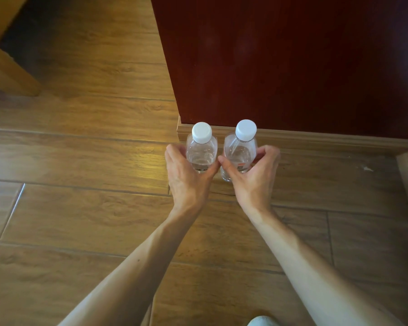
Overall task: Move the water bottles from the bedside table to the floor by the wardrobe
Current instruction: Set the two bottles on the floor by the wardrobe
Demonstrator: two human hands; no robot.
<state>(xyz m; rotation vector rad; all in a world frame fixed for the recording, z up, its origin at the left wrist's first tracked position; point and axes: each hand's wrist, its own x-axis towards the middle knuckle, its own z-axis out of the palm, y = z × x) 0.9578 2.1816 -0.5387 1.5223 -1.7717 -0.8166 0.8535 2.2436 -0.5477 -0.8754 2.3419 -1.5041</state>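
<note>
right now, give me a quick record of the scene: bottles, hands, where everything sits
left bottle: clear, white cap, upright, gripped by left hand
right bottle: clear, white cap, upright, gripped by right hand
spacing: side by side, narrow gap
place: wooden floor, just before the dark red wardrobe and its plinth
set down: right base looks on the floor; left base hidden

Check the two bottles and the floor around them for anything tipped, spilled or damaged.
Nothing stands out. The left bottle and right bottle stand capped by the wardrobe; no water shows on the floor. Only a small pale fleck lies further right.
</note>
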